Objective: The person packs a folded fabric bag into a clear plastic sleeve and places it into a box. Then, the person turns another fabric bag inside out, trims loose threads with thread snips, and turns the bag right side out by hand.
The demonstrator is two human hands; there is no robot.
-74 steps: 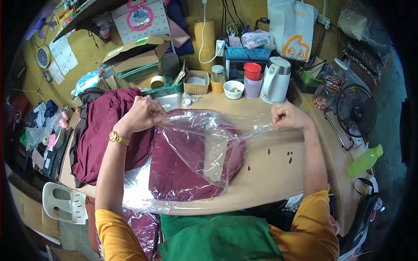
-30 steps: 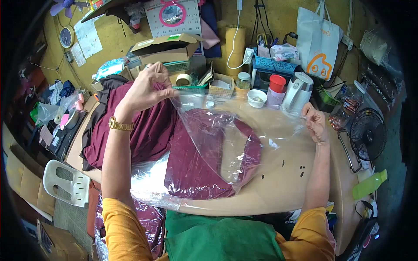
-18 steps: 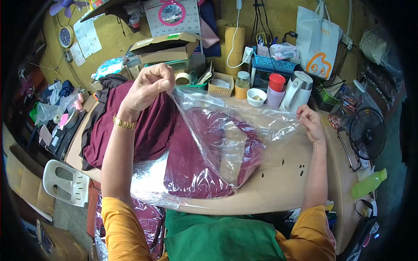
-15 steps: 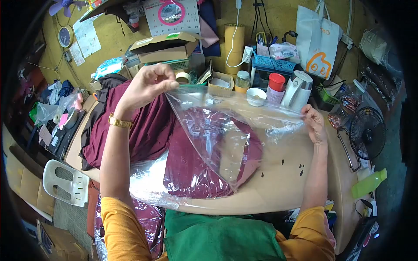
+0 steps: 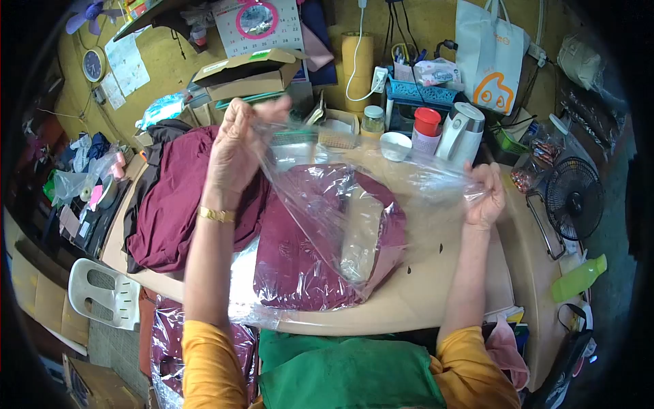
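Note:
A clear plastic bag (image 5: 300,211) hangs stretched between my two hands above the table. My left hand (image 5: 237,146) grips its upper left corner; the fingertips are partly smeared by motion. My right hand (image 5: 486,194) is closed on the bunched plastic at the upper right. A folded maroon garment (image 5: 293,262) lies flat below, with shiny plastic over it and the raised film crossing in front. Beside my left forearm is a loose heap of maroon cloth (image 5: 174,204).
Along the table's back stand a white bowl (image 5: 396,146), a red-lidded container (image 5: 427,123), a white electric kettle (image 5: 460,140) and a glass jar (image 5: 372,121). A black fan (image 5: 574,199) and green bottle (image 5: 579,278) are on the right. A white plastic chair (image 5: 102,293) stands at left.
My left hand has moved right and turned over with the bag's corner. My right hand has come slightly inward and down. The film between them is slacker and more bunched.

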